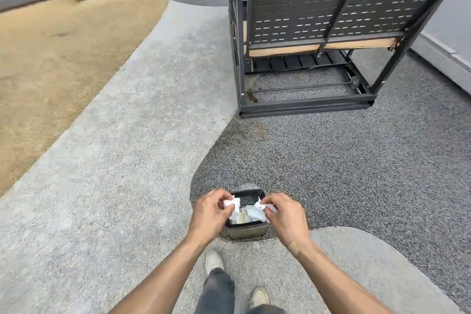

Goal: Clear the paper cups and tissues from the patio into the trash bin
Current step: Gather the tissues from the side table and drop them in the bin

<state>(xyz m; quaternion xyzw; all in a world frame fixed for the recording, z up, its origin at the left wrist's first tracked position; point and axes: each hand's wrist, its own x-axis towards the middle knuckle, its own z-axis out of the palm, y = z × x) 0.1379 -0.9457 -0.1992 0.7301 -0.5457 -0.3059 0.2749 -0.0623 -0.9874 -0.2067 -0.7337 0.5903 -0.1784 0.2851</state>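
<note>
The left hand [210, 211] pinches a crumpled tissue [232, 203] with curled fingers, right over the trash bin [246, 232]. Its grip is closed tight on the wad. The tissue looks very light and soft, so it likely squashes easily and any spot is fine to hold. Inside the bin lie more white tissues and what looks like a paper cup [240, 218]. The right hand [284, 214] pinches another tissue [260, 205] over the bin, grip closed on it too
</note>
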